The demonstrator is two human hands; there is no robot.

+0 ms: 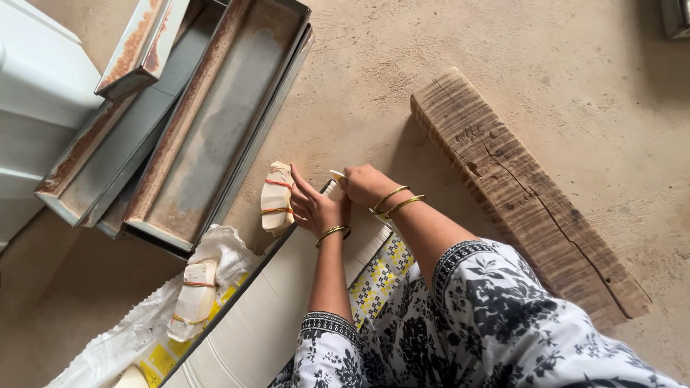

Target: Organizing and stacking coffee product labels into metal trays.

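My left hand (316, 210), with one gold bangle at the wrist, rests with fingers apart on the far end of a long metal tray (248, 327) whose inside looks white. My right hand (365, 184), wearing two bangles, pinches a small white piece (335, 174) just beside the left hand, over the tray's end. A bundle of white pieces (277, 198) bound with red and orange rubber bands lies on the floor just left of my left hand. A second banded bundle (194, 296) sits on a white sack (136, 334) beside the tray.
Several long rusty metal trays (215, 122) are stacked at the upper left, one tilted on top. A thick cracked wooden plank (517, 190) lies on the concrete floor to the right. A white cabinet-like object (32, 108) stands at the far left. A yellow patterned sack (377, 280) lies under the tray.
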